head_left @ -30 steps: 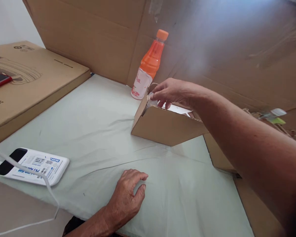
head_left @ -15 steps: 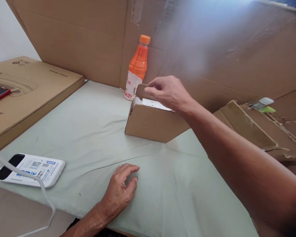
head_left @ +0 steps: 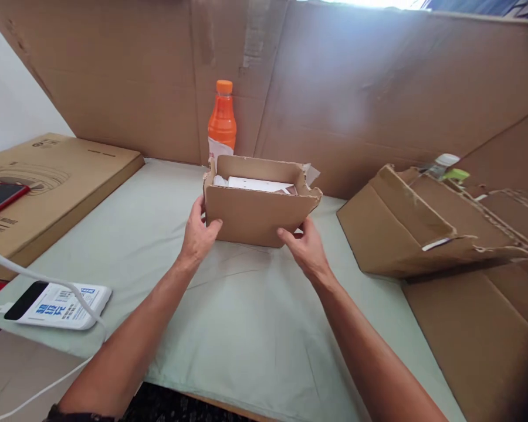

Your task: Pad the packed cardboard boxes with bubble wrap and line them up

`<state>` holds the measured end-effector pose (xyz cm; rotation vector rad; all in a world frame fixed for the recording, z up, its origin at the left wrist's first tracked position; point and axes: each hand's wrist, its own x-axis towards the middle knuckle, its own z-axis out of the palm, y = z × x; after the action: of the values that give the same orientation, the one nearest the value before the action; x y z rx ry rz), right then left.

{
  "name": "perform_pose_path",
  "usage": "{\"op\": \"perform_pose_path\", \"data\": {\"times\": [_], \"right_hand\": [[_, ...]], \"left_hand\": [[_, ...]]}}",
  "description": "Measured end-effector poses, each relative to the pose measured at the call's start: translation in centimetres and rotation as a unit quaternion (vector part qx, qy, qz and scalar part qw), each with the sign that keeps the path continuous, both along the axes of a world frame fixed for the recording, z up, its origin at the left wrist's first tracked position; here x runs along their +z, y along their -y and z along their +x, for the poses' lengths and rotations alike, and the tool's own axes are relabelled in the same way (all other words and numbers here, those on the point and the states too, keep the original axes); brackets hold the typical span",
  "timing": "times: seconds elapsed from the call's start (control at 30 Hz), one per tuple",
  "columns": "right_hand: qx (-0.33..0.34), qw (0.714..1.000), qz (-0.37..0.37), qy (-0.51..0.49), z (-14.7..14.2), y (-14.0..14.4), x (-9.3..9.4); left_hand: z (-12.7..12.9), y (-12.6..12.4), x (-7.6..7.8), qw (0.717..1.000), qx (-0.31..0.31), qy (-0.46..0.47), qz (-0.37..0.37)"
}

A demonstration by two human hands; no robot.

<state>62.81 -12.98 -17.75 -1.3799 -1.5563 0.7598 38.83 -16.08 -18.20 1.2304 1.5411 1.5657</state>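
Note:
A small open-topped cardboard box (head_left: pixel 250 217) with ragged upper edges stands in the middle of the cloth-covered table (head_left: pixel 246 316). Inside it lies a white item (head_left: pixel 257 184), only its top showing. My left hand (head_left: pixel 199 231) grips the box's left end, thumb on the front face. At the lower right corner, my right hand (head_left: pixel 307 246) holds the box the same way, thumb in front. The other fingers of both hands are partly hidden behind the box. Close behind stands an orange bottle (head_left: pixel 222 120), its lower part covered by the box.
On the left are a flat carton (head_left: pixel 70 187) with a red-edged phone (head_left: pixel 2 199), and a white power bank (head_left: pixel 64 305) with a white cable (head_left: pixel 77 296). More open cardboard boxes (head_left: pixel 387 228) stand at the right. A tall cardboard panel (head_left: pixel 356 88) closes off the back.
My left hand has gone from the cloth to the box's left end. My right hand has come down from the box's top to its right corner. The box now faces me more squarely.

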Motion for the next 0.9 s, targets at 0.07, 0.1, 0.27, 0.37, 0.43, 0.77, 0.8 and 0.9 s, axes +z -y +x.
{"op": "perform_pose_path", "data": {"times": [0.07, 0.1, 0.27, 0.37, 0.43, 0.77, 0.8, 0.9], "right_hand": [[0.002, 1.0, -0.013, -0.014, -0.5, 0.0, 0.4], [-0.006, 1.0, -0.015, -0.012, -0.1, 0.5, 0.6], [-0.078, 0.997, -0.006, 0.021, 5.0, 6.7, -0.3], [-0.098, 0.995, -0.003, 0.005, 5.8, 9.8, -1.2], [-0.062, 0.998, -0.007, 0.0, 4.0, 9.9, -1.4], [0.113, 0.993, -0.011, -0.008, -5.6, 4.1, -2.9], [0.107, 0.994, -0.015, -0.001, -5.5, 4.1, -3.3], [0.092, 0.995, -0.025, 0.012, -5.2, 4.6, -3.9]], "left_hand": [[0.8, -0.9, -0.2, 1.0, -0.01, 0.01, 0.003], [1.4, -0.7, -0.4, 1.0, -0.006, 0.011, 0.004], [4.7, 6.1, -1.9, 0.997, -0.069, -0.03, 0.014], [4.1, 11.9, -3.0, 0.993, -0.085, -0.086, 0.015], [1.9, 14.6, -3.6, 0.991, -0.058, -0.123, 0.005], [-8.5, 12.8, -4.4, 0.988, 0.039, -0.143, 0.04], [-8.9, 12.2, -4.4, 0.991, 0.021, -0.124, 0.049], [-10.2, 10.4, -4.3, 0.995, -0.059, -0.065, 0.053]]}}
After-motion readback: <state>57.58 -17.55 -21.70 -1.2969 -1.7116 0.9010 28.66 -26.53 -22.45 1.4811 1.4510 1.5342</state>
